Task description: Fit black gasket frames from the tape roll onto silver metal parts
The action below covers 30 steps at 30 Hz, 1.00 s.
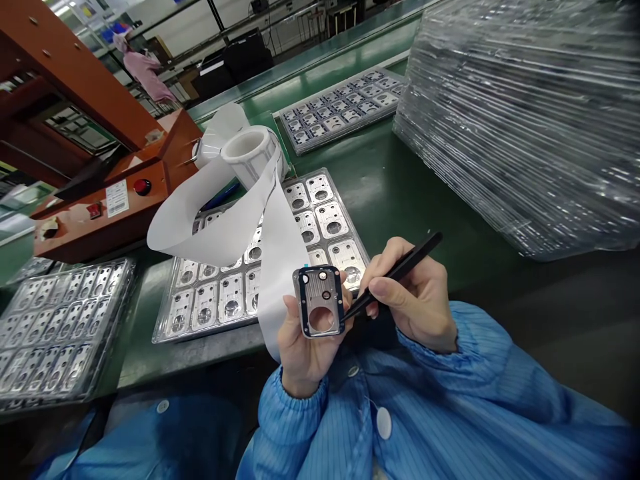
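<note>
Over the green surface [380,173], the filled tray [200,335] lies near the centre of the frame, so we do well to work clear of its loose parts. The white strip [284,233] hangs over the tray's front edge just beside our left hand [310,363]; a wrist free of it seems safer. Our right hand [425,303] has its fingers pinched round the slim black tool [410,263], and a light grip near the tip should give finer control. Our left fingers close on the edges of the metal plate [314,290], just below centre, sparing its face. With the tip at the plate's lower right edge, a shallow angle probably avoids scratches.
</note>
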Each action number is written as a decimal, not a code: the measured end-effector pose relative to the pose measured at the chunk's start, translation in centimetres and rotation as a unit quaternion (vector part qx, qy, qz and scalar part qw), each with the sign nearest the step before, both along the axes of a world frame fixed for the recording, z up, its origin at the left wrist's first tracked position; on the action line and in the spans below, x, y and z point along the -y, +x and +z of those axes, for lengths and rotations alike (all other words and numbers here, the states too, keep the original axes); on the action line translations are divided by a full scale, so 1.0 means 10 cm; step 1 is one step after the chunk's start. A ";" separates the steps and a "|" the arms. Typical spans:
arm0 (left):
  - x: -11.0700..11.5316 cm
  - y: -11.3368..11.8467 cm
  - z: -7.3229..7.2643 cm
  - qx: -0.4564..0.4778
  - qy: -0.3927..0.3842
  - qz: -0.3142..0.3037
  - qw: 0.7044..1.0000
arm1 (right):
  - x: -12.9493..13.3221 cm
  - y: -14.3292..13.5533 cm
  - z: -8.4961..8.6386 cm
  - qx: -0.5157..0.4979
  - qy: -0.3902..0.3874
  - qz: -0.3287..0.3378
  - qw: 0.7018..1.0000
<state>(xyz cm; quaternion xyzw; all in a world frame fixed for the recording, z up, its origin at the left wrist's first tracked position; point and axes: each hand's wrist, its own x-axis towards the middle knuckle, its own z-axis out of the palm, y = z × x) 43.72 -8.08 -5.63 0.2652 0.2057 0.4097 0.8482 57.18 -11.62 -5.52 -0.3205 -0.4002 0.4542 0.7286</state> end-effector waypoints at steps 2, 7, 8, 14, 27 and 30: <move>0.01 0.00 0.00 -0.007 -0.003 -0.006 1.000 | 0.00 0.00 -0.02 -0.007 0.023 0.003 1.000; 0.02 0.00 0.01 0.016 -0.022 -0.013 1.000 | 0.01 0.01 -0.03 -0.042 0.080 0.030 0.995; 0.02 0.00 0.01 0.027 -0.028 -0.022 0.999 | 0.01 0.02 -0.03 -0.050 0.088 0.034 0.994; 0.01 0.01 0.02 0.047 -0.030 -0.026 0.998 | -0.02 0.02 -0.04 -0.035 0.074 0.026 0.996; 0.02 0.02 0.02 0.046 -0.036 -0.050 0.997 | 0.00 0.02 -0.03 -0.042 0.079 0.073 0.993; 0.02 0.01 0.03 0.048 -0.017 -0.049 0.997 | 0.00 0.02 -0.01 -0.028 0.049 0.065 0.996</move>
